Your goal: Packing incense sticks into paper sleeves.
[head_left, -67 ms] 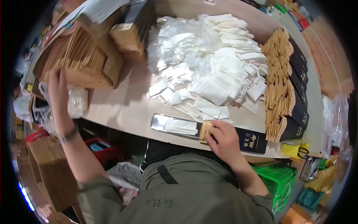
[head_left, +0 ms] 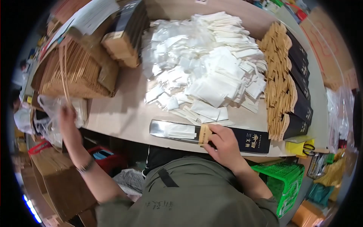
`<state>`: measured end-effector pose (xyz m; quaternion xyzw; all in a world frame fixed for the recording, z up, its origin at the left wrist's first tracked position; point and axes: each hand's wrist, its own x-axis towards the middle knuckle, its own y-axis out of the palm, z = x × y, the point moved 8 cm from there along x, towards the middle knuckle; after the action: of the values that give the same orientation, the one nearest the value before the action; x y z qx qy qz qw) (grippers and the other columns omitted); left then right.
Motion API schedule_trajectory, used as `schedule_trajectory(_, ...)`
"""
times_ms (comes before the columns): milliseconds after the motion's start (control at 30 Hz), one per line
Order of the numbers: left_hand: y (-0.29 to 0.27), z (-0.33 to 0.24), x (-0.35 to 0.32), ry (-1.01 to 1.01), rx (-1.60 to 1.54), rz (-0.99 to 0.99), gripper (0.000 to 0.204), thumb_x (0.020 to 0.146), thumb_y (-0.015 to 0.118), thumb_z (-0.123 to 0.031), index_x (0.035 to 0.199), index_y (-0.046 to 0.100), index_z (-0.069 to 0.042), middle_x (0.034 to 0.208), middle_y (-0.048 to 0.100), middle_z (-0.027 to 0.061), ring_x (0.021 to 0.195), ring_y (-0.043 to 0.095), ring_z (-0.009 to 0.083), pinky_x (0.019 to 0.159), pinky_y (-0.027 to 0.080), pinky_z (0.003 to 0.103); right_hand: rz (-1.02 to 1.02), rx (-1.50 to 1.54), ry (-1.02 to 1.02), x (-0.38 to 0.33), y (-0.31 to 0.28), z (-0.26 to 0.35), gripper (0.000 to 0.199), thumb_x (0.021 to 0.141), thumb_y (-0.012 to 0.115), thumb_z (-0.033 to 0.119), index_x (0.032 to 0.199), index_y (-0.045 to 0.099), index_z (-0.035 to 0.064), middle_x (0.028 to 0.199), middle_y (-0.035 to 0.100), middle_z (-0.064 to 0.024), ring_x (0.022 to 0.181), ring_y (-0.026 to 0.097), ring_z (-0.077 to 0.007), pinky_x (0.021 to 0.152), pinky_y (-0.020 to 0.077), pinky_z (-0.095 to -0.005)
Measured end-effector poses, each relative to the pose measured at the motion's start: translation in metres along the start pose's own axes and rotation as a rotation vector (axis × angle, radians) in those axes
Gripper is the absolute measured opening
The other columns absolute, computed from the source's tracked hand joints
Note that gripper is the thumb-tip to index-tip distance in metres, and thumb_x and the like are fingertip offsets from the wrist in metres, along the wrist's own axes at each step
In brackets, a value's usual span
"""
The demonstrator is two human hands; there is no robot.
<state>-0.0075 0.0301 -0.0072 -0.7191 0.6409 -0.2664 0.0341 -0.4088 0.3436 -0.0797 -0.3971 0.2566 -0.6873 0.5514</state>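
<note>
Pinching the lower end of a slender tan strip (head_left: pixel 65 85), the left hand (head_left: pixel 69 118) sits just below an opened cardboard box (head_left: pixel 107 75) of upright tan sleeves (head_left: pixel 85 72). The strip rises from the fingers across the front of the sleeves; blur hides the exact finger placement, and whether it touches them I cannot tell. The right hand (head_left: pixel 224 143) clasps a long dark packet (head_left: pixel 251 142) lying near the table's (head_left: pixel 113 109) front edge, fingers by the upper side and thumb by the lower, next to its tan band (head_left: pixel 204 133). The packet's windowed end, showing white contents (head_left: pixel 181 131), extends left of this grip; its dark end extends right.
</note>
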Motion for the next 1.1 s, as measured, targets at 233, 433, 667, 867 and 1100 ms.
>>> schedule_trajectory(233,0.147,-0.026,-0.127,-0.177,0.047,1.035,0.007,0.091,0.062,0.001,0.097,0.064,-0.001,0.091,0.062,0.0,0.083,0.056,0.0094,0.076,0.046,0.025,0.095,-0.039,-0.103,0.021,0.005,0.012,0.034,0.073,0.079,0.017,0.097,0.061,0.0005,0.135,0.052,-0.0213,0.123,0.05,-0.0396,0.103,0.043,-0.0469)
schedule_trajectory(433,0.193,-0.022,-0.161,0.041,0.09,0.956,0.015,0.079,0.064,0.011,0.089,0.066,0.0,0.082,0.066,0.007,0.084,0.065,0.0176,0.077,0.053,0.03,0.079,0.041,-0.132,0.023,0.018,0.014,0.033,0.074,0.077,0.017,0.099,0.063,0.0004,0.134,0.054,-0.0184,0.122,0.051,-0.0396,0.101,0.0441,-0.0456)
schedule_trajectory(667,0.216,-0.056,-0.178,0.069,0.241,0.596,0.022,0.078,0.073,0.0,0.099,0.069,-0.001,0.094,0.066,0.0111,0.088,0.067,0.0249,0.078,0.054,0.031,0.068,-0.097,-0.004,0.026,0.019,0.015,0.037,0.071,0.081,0.021,0.096,0.062,0.0004,0.128,0.056,-0.0222,0.121,0.052,-0.0391,0.1,0.0455,-0.0457)
schedule_trajectory(867,0.258,-0.104,-0.243,0.004,-0.175,1.066,0.042,0.084,0.072,-0.012,0.121,0.057,0.0,0.11,0.063,0.02,0.099,0.064,0.0324,0.087,0.052,0.039,0.058,-0.108,-0.125,0.025,0.018,0.017,0.04,0.066,0.077,0.014,0.101,0.062,0.0013,0.13,0.054,-0.0223,0.118,0.053,-0.0393,0.099,0.0456,-0.0469)
schedule_trajectory(1100,0.219,-0.091,-0.206,0.752,0.462,0.906,0.066,0.057,0.086,-0.011,0.116,0.058,-0.009,0.099,0.06,0.0103,0.096,0.059,0.031,0.086,0.047,0.044,0.076,-0.127,-0.289,0.03,0.006,0.06,0.02,0.073,0.068,0.018,0.09,0.064,0.0102,0.098,0.058,-0.0138,0.094,0.06,-0.0303,0.078,0.0521,-0.0405)
